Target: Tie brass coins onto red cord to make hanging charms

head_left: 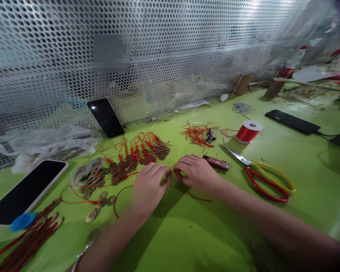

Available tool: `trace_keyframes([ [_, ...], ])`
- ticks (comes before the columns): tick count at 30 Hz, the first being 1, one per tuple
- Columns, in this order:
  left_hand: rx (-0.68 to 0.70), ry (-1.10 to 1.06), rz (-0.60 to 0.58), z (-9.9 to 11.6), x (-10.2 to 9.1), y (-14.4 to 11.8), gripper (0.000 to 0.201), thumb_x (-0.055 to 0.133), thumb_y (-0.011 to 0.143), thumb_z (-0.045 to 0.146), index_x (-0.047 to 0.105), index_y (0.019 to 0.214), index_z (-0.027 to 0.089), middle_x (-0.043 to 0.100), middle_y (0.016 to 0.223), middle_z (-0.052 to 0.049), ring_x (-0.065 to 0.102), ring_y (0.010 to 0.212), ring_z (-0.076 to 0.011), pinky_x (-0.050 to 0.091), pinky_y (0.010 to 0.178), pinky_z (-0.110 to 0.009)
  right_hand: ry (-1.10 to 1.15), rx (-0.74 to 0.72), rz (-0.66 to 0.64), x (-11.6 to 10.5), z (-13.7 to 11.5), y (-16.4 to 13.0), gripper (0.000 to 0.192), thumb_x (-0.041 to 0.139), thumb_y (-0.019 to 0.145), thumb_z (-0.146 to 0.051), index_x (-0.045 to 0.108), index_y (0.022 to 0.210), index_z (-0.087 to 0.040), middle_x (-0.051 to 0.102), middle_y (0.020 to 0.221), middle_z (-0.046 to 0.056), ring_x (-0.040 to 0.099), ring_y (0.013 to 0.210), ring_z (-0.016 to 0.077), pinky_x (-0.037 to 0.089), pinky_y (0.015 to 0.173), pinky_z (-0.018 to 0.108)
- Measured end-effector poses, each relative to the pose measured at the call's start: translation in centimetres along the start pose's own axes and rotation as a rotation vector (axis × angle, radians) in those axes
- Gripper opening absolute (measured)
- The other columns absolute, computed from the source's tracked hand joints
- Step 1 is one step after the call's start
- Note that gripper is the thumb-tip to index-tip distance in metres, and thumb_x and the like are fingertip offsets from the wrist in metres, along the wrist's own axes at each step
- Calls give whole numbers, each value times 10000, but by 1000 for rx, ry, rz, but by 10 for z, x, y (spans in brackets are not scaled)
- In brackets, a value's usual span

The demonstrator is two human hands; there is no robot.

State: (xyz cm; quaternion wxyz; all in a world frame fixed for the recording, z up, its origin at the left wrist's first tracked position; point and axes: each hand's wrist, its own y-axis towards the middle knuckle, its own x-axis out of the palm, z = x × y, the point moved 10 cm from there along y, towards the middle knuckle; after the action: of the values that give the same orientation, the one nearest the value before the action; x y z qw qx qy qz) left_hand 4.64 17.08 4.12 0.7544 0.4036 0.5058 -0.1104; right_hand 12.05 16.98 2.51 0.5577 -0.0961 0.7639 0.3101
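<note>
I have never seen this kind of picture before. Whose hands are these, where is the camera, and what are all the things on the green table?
The camera sits on a person's head and looks down at their own two bare hands. The left hand and the right hand pinch a thin red cord between them, above the green table. Left of the hands lie brass coins tied with red cord. To the right lie scissors, a spool of red cord and a small red lighter. Two phones rest at the left, before a perforated metal wall.

Left hand [149, 185] and right hand [197, 172]: knuckles up, low over the table, fingertips pinched and nearly meeting; forearms converging.
</note>
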Motion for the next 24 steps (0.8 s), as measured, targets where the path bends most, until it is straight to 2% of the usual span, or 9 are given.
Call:
trace_keyframes([
  [4,-19,11,-17,-3,2,0,91,555,828,208,636,860,181,697,852,-45,608,828,-204,487,747,-347,6,-12,30,-3,0,-1,82,566,814,-166,618,878,-166,636,832,38,539,768,157,364,714,281],
  [8,-31,-9,-14,-5,3,-1,179,589,803,242,626,967,182,693,958,-67,609,911,-231,486,791,-374,-10,-24,58,-6,1,-2,89,543,852,-199,620,885,-166,637,838,42,540,780,159,364,723,282],
  [13,-57,-54,5,-6,0,-1,110,582,800,238,647,872,186,703,876,-49,613,859,-224,485,779,-371,-60,-51,74,-8,-3,-2,98,533,857,-197,624,860,-161,633,812,29,536,759,162,354,712,287],
  [24,18,-34,89,0,-8,-1,98,572,832,222,655,794,188,714,788,-18,613,766,-187,484,724,-329,-18,-43,80,-12,-5,-2,98,537,856,-193,629,847,-160,640,796,30,545,743,148,351,705,269],
])
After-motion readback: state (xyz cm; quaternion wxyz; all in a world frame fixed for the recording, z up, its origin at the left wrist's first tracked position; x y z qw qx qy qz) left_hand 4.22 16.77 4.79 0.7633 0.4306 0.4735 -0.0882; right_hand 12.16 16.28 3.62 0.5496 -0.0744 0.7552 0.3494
